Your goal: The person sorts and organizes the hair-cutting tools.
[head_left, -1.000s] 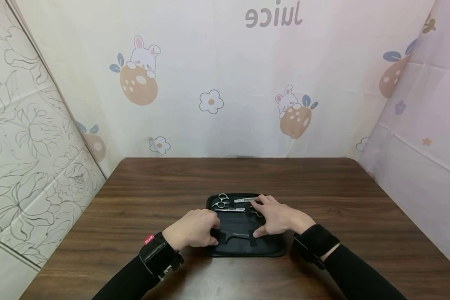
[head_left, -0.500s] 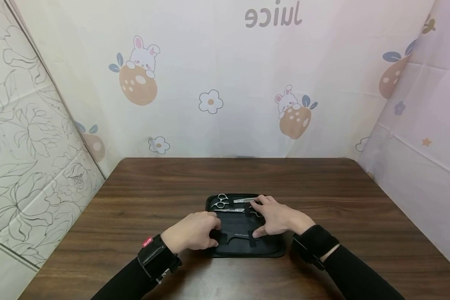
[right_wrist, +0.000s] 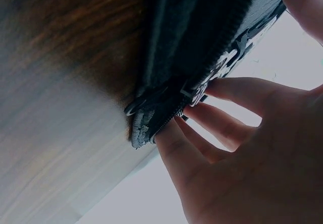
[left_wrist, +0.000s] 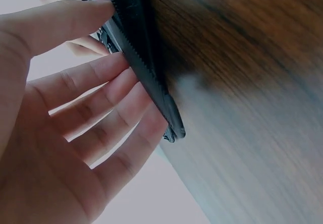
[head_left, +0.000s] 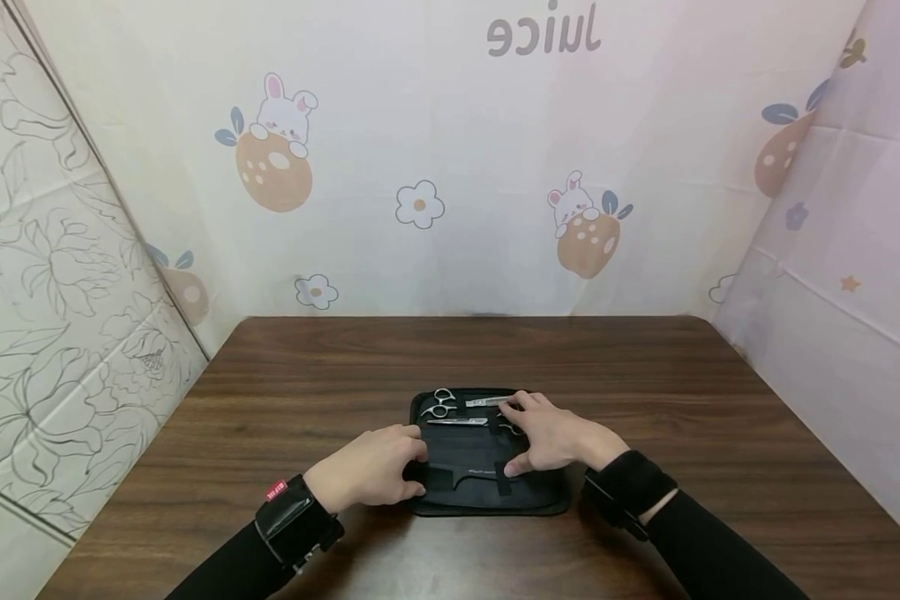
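A black zippered case (head_left: 461,450) lies spread flat on the table. Two silver pairs of scissors, the upper scissors (head_left: 441,410) and the lower scissors (head_left: 457,422), are strapped along its far side. A black comb (head_left: 441,478) sits under straps nearer the person. My left hand (head_left: 371,467) is at the case's left edge; in the left wrist view its nearly straight fingertips touch the zipper edge (left_wrist: 144,77). My right hand (head_left: 558,435) rests on the case's right side with spread fingers, partly covering both pairs of scissors. In the right wrist view its fingertips touch the zippered rim (right_wrist: 176,103).
The brown wooden table (head_left: 330,375) extends around the case on all sides. Behind it hangs a pale printed curtain (head_left: 487,258), with similar sheets at left and right. Both wrists wear black bands.
My left hand has slid a little to the left, from over the case's left part out to its edge. The right hand and the case look almost unmoved.
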Motion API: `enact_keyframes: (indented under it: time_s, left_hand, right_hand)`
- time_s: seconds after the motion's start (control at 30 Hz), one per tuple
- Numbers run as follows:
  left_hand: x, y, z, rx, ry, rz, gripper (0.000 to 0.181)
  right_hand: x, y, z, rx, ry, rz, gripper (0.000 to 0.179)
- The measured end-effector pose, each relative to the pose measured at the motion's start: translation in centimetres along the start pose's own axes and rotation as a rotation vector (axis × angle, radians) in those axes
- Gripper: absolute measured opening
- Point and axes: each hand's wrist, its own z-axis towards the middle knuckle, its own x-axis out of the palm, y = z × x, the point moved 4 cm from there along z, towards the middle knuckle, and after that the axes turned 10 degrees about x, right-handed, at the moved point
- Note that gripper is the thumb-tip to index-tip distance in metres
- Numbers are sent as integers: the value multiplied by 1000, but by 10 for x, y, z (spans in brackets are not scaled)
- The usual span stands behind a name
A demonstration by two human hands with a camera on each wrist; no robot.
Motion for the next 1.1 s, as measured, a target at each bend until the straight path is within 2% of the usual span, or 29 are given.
enact_keyframes:
  time_s: [0.27,0.63,1.1]
  left_hand:
    - [1,1,1,-15,-5,-5,22]
    - [3,2,5,7,-42,1,20]
    - [4,1,8,6,-42,4,21]
  right_hand:
    - [1,1,1,-1,-7,-4,94]
    - [1,0,1,6,-7,-20,94]
    - [-1,0,1,0,12,-3,95]
